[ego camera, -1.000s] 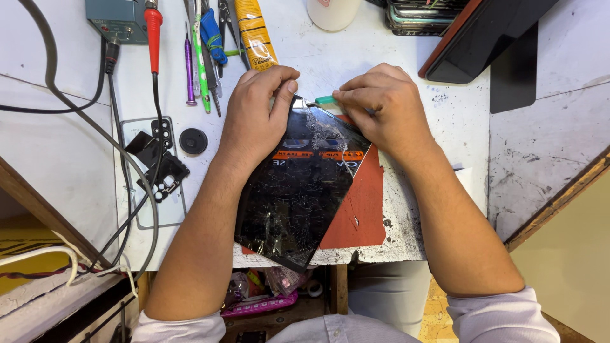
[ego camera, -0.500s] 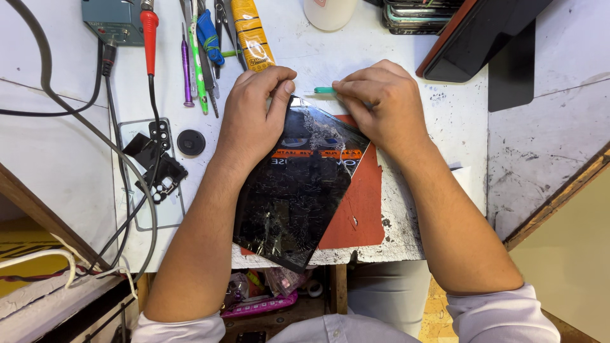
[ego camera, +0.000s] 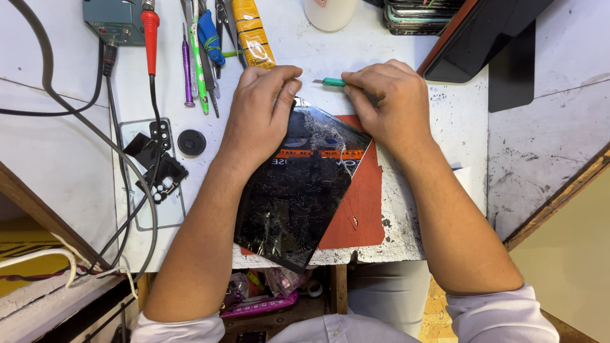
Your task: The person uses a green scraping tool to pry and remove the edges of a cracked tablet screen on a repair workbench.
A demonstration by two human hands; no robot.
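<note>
Head view, from the left edge of the white table (ego camera: 553, 57): dark cables (ego camera: 76, 121) run down past a grey-green box (ego camera: 114, 19), then a pale phone back cover (ego camera: 149, 174) with black camera pieces on it and a round black cap (ego camera: 191, 142) beside it. Above these lies a row of hand tools (ego camera: 203, 51) and a yellow tube (ego camera: 253, 35). Next comes the left hand (ego camera: 260, 117), palm down, its fingers (ego camera: 289, 86) curled together and pressing on the upper left corner of a cracked black screen panel (ego camera: 298, 197). That panel lies tilted on a red mat (ego camera: 359, 209), its lower corner over the near table edge. Just right of the left fingertips, above the panel's top corner, the right hand (ego camera: 387, 105) is closed on a small green-handled blade tool (ego camera: 332, 81), its tip pointing left between the two hands. A dark device (ego camera: 489, 32) leans at the upper right.
</note>
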